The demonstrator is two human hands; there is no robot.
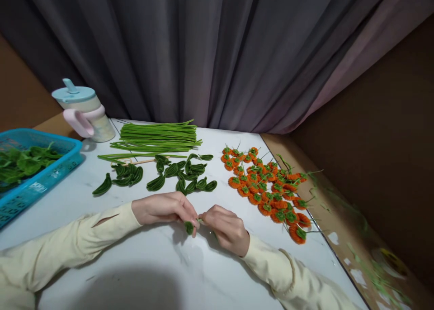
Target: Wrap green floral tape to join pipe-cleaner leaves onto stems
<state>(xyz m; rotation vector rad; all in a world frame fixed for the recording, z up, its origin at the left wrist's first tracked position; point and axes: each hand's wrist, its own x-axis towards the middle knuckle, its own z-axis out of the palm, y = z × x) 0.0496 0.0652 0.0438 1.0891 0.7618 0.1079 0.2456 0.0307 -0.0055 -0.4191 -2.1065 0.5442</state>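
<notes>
Small dark-green fuzzy chenille piece (189, 228) sits between the hands, over the white marbled tabletop (233, 283): left hand (166, 208) pinches it, right hand (225, 228) has fingertips closed at its pale end. Likely light, soft, bendable, not slippery; best held by that narrow end, sparing the pile. Visible end rounded, rest finger-hidden.

Grey pleated curtain (193, 52) behind a white, faintly veined table (217, 278), shadowed brown wall (373, 106) to the right
</notes>
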